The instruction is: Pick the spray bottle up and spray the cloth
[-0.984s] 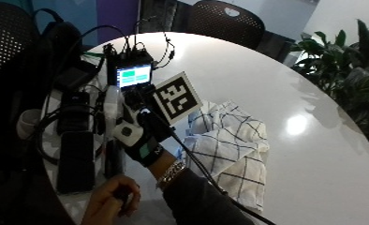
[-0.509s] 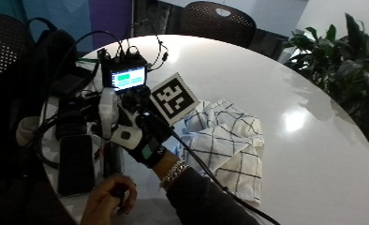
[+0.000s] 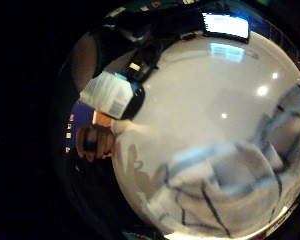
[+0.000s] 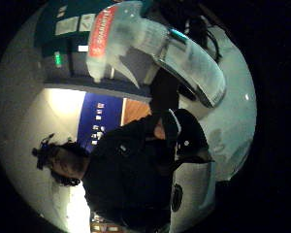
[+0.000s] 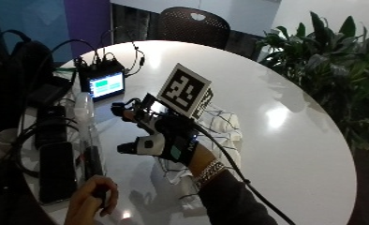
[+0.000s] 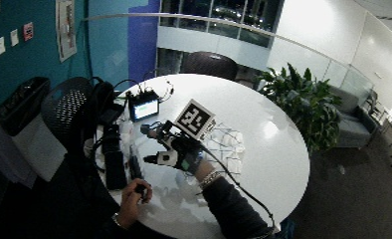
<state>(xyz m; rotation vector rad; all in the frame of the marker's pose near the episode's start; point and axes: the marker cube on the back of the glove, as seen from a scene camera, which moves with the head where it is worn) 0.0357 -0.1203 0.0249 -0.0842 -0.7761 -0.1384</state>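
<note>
A clear spray bottle (image 5: 86,123) with a white head is at the left side of the round white table (image 5: 284,154). Whether it stands or lies I cannot tell. My gloved right hand (image 5: 166,138) hovers just right of it, fingers spread toward it, holding nothing, with a small gap between. In the thumb side palm view the spray bottle (image 4: 150,43) looms close, showing its red label and white trigger. The white cloth (image 5: 227,125) with dark grid lines lies crumpled on the table behind and under the hand. It also shows as the cloth (image 3: 230,182) and the cloth (image 6: 228,145).
A small lit screen (image 5: 105,84) with cables sits at the back left. Black devices (image 5: 55,171) lie along the left edge. The bare left hand (image 5: 92,197) grips a dark thing near the front edge. A chair (image 5: 194,21) and a plant (image 5: 334,61) stand beyond the table.
The outside camera has shifted. My gloved hand has drawn a little to the right of the bottle and its fingers are now spread.
</note>
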